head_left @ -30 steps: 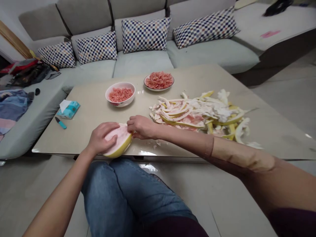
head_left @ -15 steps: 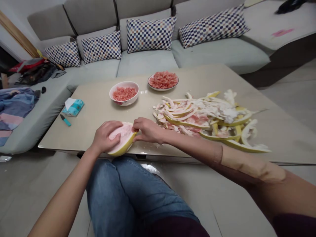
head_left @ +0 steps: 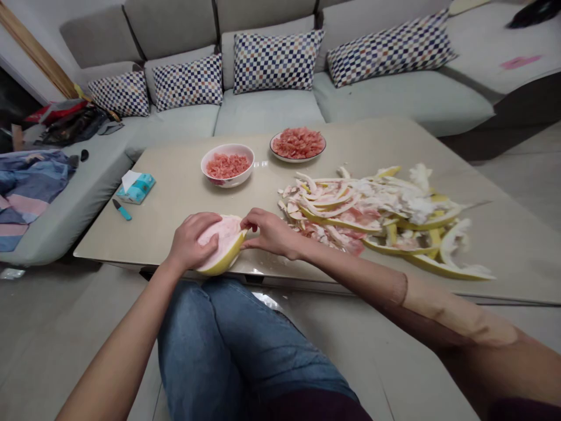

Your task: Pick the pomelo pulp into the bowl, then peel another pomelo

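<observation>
A part-peeled pomelo (head_left: 227, 240), pale pink pith on top and yellow rind below, is held above the table's near edge over my lap. My left hand (head_left: 195, 241) is wrapped round its left side, thumb on the pith. At its right end, the fingers of my right hand (head_left: 272, 234) are curled in a pinch at the rind's edge. Farther back stands a white bowl (head_left: 228, 181) of pink pomelo flesh (head_left: 227, 166). To its right, a dark-rimmed plate (head_left: 298, 159) carries a heap of similar flesh (head_left: 297, 143).
A wide heap of pomelo peel (head_left: 363, 207) covers the table's right part. On the left lie a blue tissue pack (head_left: 139, 188) and a teal-handled knife (head_left: 121, 209). The sofa (head_left: 267, 108) with checked cushions (head_left: 278, 61) runs behind the table (head_left: 175, 175).
The view has shifted, so the table and its things appear farther right. My left hand keeps its hold on the pomelo. My right fingers have shifted slightly at the rind's edge.
</observation>
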Available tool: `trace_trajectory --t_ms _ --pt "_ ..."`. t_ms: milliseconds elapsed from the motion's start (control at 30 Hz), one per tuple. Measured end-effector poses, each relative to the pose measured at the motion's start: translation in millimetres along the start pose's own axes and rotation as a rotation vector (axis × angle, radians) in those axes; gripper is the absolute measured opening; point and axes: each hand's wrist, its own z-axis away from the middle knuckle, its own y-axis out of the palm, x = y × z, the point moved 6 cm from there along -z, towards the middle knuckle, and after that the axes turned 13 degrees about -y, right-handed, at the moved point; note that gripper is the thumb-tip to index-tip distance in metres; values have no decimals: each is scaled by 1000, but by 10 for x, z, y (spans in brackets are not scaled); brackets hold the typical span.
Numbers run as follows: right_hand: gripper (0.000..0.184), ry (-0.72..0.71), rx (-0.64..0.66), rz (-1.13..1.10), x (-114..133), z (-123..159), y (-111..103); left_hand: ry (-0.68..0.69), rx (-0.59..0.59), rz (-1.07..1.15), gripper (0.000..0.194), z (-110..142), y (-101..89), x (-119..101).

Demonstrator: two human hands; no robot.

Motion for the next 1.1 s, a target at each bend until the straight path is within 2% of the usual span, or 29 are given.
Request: trace_trajectory --t_ms 167,300,500,633,833,967,1100 --pt "33 -67 -8 28 60 -17 -22 31 -32 10 33 34 -15 -19" --pt "32 5 30 52 78 -19 12 41 -49 26 32 41 -10 0" --pt "33 131 -16 -19 108 -28 50 -21 -31 24 33 27 7 30" --pt "28 171 -22 -89 101 -46 74 -8 -41 37 32 29 -3 20" --pt "24 142 7 -180 118 -65 79 31 -79 42 31 41 -24 -6" --pt "32 90 10 -136 147 -51 92 37 -76 32 31 36 -17 -31" --pt "38 35 -55 -87 174 -32 136 48 -67 26 32 44 -16 -50"
